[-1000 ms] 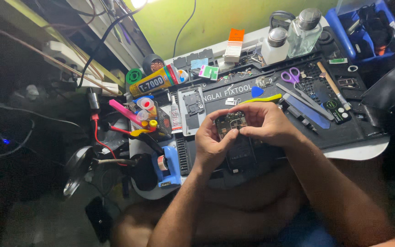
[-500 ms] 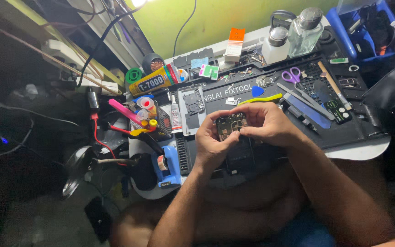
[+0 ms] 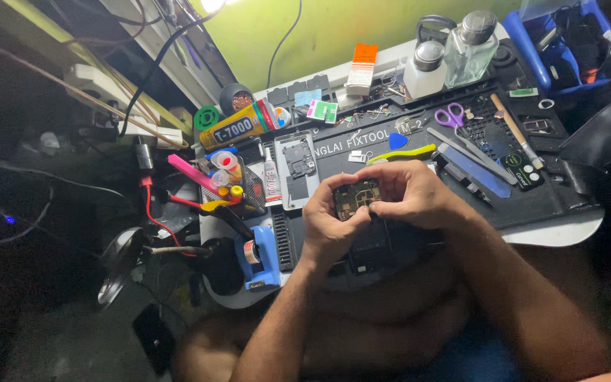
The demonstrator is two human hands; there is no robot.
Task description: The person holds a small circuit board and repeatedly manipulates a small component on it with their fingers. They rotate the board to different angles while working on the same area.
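Landmark: black repair mat (image 3: 532, 201) on the worktop. Off the mat's left edge: blue tape dispenser (image 3: 262, 256), pink-handled tool (image 3: 191, 172), yellow glue tube (image 3: 238, 127). On the mat's left part: silver phone frame (image 3: 298, 168), opened and lying flat, set aside. Over the mat's front middle: left hand (image 3: 328, 225) and right hand (image 3: 410, 194) meet around a small circuit board (image 3: 355, 199), held up off the mat. Left fingers (image 3: 327, 194) narrow, pinching the board's left edge; right fingers (image 3: 383, 177) curl close over its top and right edge, thumb below. Board already out of the frame, judging by the bare frame; nothing refitted yet. Dark phone body (image 3: 373, 247) lies under the hands on the mat. On the mat's right part: yellow pry tool (image 3: 401, 153), purple scissors (image 3: 454, 117), blue blade (image 3: 479, 170). Behind the mat: two bottles (image 3: 454, 53).
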